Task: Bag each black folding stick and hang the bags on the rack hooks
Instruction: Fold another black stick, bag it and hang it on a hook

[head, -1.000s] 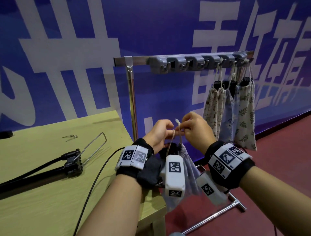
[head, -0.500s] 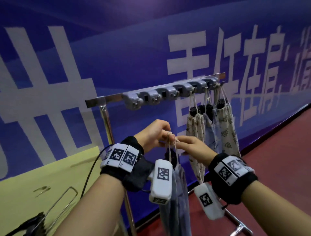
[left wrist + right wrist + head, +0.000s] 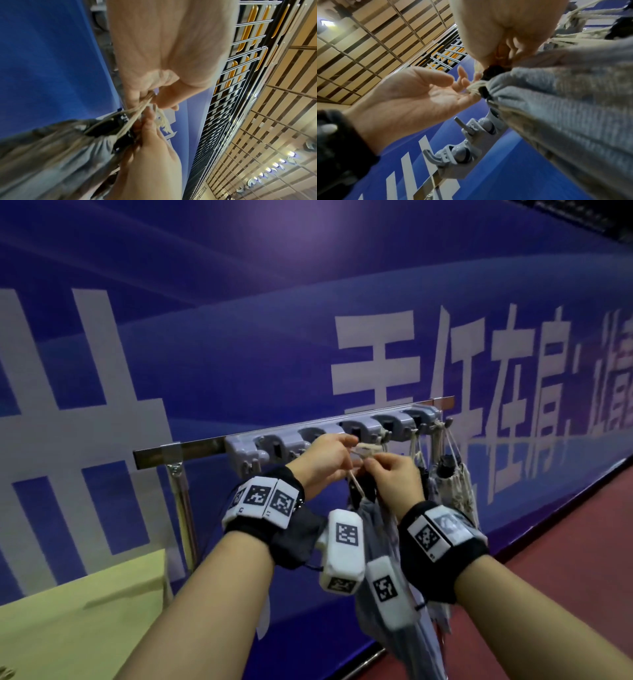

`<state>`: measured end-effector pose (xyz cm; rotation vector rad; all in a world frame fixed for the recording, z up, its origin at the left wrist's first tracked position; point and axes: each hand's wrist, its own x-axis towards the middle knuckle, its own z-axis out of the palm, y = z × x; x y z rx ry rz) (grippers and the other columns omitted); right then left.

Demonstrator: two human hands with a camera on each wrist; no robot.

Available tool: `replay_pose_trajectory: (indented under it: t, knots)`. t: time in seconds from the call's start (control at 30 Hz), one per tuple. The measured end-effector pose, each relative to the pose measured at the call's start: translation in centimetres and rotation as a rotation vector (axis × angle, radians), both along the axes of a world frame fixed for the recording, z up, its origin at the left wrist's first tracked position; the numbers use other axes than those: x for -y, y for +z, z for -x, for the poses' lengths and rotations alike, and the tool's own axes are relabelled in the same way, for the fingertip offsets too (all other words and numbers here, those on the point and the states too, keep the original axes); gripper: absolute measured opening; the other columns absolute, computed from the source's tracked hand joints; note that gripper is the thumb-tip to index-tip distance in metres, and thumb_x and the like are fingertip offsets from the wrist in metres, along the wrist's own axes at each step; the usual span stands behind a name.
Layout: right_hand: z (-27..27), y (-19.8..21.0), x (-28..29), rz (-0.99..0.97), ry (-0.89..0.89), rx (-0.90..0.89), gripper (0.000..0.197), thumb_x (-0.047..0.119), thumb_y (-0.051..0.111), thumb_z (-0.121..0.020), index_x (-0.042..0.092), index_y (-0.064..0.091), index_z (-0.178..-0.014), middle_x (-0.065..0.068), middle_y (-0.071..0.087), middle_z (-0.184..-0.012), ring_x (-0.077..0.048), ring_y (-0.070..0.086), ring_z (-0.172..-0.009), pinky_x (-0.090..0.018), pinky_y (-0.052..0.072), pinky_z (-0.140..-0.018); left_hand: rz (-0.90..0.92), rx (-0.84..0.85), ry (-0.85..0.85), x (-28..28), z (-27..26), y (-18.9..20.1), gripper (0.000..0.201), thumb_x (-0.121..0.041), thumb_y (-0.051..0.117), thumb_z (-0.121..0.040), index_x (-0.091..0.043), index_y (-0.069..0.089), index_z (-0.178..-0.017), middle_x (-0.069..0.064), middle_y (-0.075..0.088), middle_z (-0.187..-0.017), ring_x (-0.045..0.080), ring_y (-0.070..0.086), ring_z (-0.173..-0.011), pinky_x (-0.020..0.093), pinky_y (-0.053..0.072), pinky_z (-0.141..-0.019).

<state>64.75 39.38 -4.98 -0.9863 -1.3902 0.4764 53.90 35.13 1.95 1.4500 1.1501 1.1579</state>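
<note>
A grey drawstring bag (image 3: 373, 529) hangs from both hands just below the rack's row of grey hooks (image 3: 356, 429). The black top of a folding stick (image 3: 109, 125) pokes out of the bag's gathered mouth. My left hand (image 3: 349, 453) pinches the pale drawstring (image 3: 364, 449) between thumb and fingers, right in front of a middle hook. My right hand (image 3: 371, 463) pinches the same cords closer to the bag mouth. In the right wrist view the bag (image 3: 573, 108) fills the right side, with bare hooks (image 3: 464, 129) below it.
Several filled patterned bags (image 3: 459, 487) hang from the hooks at the rack's right end. The rack's chrome rail (image 3: 191, 446) and post (image 3: 185, 508) stand against a blue banner wall. A yellow-green table (image 3: 68, 628) is at lower left, red floor (image 3: 565, 559) at right.
Both hands have risen with the bag from table height up to the hook row. The view has tilted up, and the table with its other sticks has dropped out of sight.
</note>
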Motion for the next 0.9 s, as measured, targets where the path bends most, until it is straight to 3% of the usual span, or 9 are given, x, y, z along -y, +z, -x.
replay_pose_trajectory:
  t: [0.13,0.27,0.3,0.37,0.47,0.57,0.7,0.83,0.9]
  knots:
    - [0.5,2.0,-2.8,0.068,-0.086,-0.006,0.021,0.015,0.056,-0.090,0.006,0.075,-0.085,-0.014,0.073,-0.083,-0.019,0.063,-0.078,-0.025,0.044,-0.070,-0.079,-0.025,0.035,-2.1,-0.7,0.5,0.056,0.030,0.023,-0.078,0.001,0.045,-0.121,0.006,0.046,-0.077,0.011,0.049,-0.068,0.019,0.049,-0.061]
    - [1.5,2.6,-4.7,0.206,-0.089,0.169,0.025,0.022,0.057,-0.091,0.006,0.075,-0.088,-0.018,0.071,-0.084,-0.030,0.065,-0.091,-0.027,0.045,-0.072,-0.043,-0.109,0.046,-3.2,-0.3,-0.3,0.047,0.030,0.022,-0.077,-0.009,0.049,-0.083,0.005,0.044,-0.079,0.012,0.046,-0.073,0.018,0.042,-0.060]
    - [1.7,2.3,-4.8,0.248,-0.095,0.228,0.024,0.021,0.056,-0.091,0.005,0.075,-0.090,-0.020,0.070,-0.088,-0.032,0.064,-0.096,-0.028,0.046,-0.075,-0.031,-0.123,0.065,-3.3,-0.1,-0.8,0.048,0.028,0.022,-0.078,-0.010,0.051,-0.087,0.005,0.046,-0.080,0.012,0.046,-0.072,0.018,0.039,-0.057]
    - [1.7,1.0,-4.7,0.285,-0.079,0.291,0.025,0.020,0.056,-0.091,0.003,0.073,-0.097,-0.020,0.069,-0.100,-0.030,0.062,-0.104,-0.027,0.045,-0.081,-0.015,-0.096,0.118,-3.2,0.6,-1.8,0.055,0.026,0.025,-0.081,-0.010,0.049,-0.115,0.005,0.051,-0.092,0.013,0.048,-0.075,0.021,0.039,-0.059]
    - [1.0,-1.3,-4.1,0.265,-0.006,0.239,0.022,0.018,0.059,-0.089,0.002,0.074,-0.094,-0.015,0.072,-0.092,-0.016,0.062,-0.090,-0.024,0.042,-0.075,0.024,-0.094,0.126,-2.4,2.3,-3.5,0.063,0.023,0.031,-0.083,-0.009,0.035,-0.137,0.009,0.043,-0.133,0.020,0.046,-0.105,0.030,0.045,-0.075]
    - [0.4,-3.0,-3.1,0.321,0.020,0.144,0.023,0.011,0.055,-0.091,0.005,0.071,-0.104,-0.013,0.071,-0.097,-0.020,0.062,-0.090,-0.033,0.048,-0.086,0.068,-0.180,0.116,-1.5,4.4,-4.5,0.055,0.016,0.037,-0.086,-0.012,0.042,-0.133,0.008,0.045,-0.134,0.020,0.047,-0.113,0.035,0.044,-0.087]
    - [0.5,-4.8,-0.7,0.382,-0.089,0.067,0.029,0.012,0.049,-0.091,0.009,0.068,-0.113,-0.012,0.067,-0.113,-0.028,0.061,-0.106,-0.036,0.047,-0.095,0.113,-0.283,0.086,0.6,6.6,-5.2,0.037,0.010,0.042,-0.090,-0.017,0.053,-0.114,0.001,0.054,-0.118,0.017,0.052,-0.111,0.036,0.047,-0.087]
    - [1.6,-7.0,0.6,0.523,-0.032,-0.066,0.024,0.014,0.050,-0.087,0.005,0.071,-0.095,-0.015,0.066,-0.088,-0.031,0.063,-0.088,-0.044,0.051,-0.087,0.127,-0.346,0.120,3.2,8.1,-5.6,0.034,0.006,0.044,-0.091,-0.016,0.055,-0.115,-0.002,0.054,-0.114,0.015,0.052,-0.111,0.034,0.048,-0.085]
    - [2.3,-7.5,1.2,0.579,0.022,-0.133,0.021,0.010,0.050,-0.085,0.002,0.067,-0.075,-0.015,0.058,-0.072,-0.025,0.056,-0.062,-0.040,0.051,-0.064,0.130,-0.347,0.159,4.5,8.9,-5.7,0.034,0.005,0.044,-0.091,-0.016,0.054,-0.116,-0.001,0.053,-0.114,0.016,0.052,-0.109,0.035,0.048,-0.085]
